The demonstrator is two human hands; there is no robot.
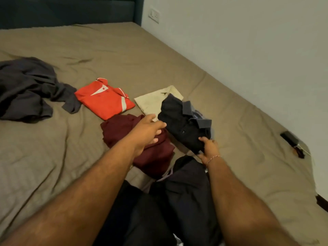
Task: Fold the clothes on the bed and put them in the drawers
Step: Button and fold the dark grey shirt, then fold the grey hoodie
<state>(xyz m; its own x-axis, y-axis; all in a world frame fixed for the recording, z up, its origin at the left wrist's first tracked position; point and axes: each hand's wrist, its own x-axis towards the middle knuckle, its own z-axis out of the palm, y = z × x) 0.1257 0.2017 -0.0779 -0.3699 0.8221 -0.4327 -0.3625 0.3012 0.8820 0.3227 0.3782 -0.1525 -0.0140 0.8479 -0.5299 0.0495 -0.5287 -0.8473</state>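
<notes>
Plainly the folding is mostly done and the gathering has begun, though the grey garment [26,89] at the far left lies rumpled and unfolded, so by my reading it has yet to be dealt with. Next to it, just apart, sits the folded orange polo [103,100], with bare sheet on the bed [53,157] in front of it for spreading cloth. The left hand [147,134] reaches over the maroon shirt [142,148], fingers loosely extended toward the black shirt; it holds nothing that I can make out. The cream shirt [150,103] lies folded behind, its near corner under the black shirt [184,125], which the right hand [207,148] pinches at its near edge, thumb on top. The likely next move is to bring the left hand under the black shirt's far side and lift it level so the fold survives. Further right, the bed runs close along the wall, and a small dark object [291,139] rests near that edge.
</notes>
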